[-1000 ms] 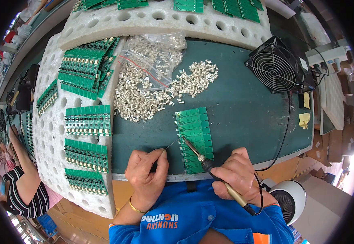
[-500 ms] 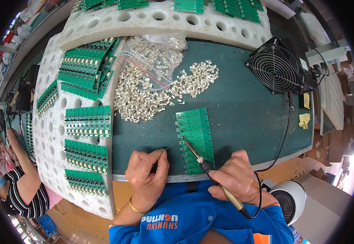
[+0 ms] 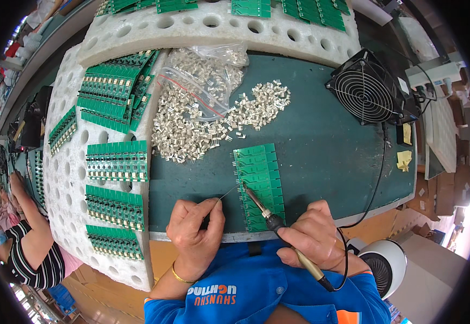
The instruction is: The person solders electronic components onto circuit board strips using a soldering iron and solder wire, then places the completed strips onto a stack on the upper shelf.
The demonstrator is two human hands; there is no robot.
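Note:
A green circuit board panel (image 3: 261,183) lies on the dark green bench top, a row of pins along its left edge. My right hand (image 3: 311,237) is closed around a soldering iron (image 3: 272,220), whose tip meets the board near its left edge. Between thumb and forefinger, my left hand (image 3: 196,229) pinches a thin solder wire (image 3: 228,193) that runs up to the iron's tip. The exact contact is too small to make out.
Small white connectors (image 3: 191,129) are heaped beyond the board, partly under a clear plastic bag (image 3: 213,70). White foam blocks (image 3: 67,178) hold several finished-looking boards (image 3: 117,161) at left and far side. A black fan (image 3: 364,89) stands at right. Another person (image 3: 35,243) works at far left.
My hands, the iron and the board look almost unmoved. At far left, the other person's arm and head have shifted slightly.

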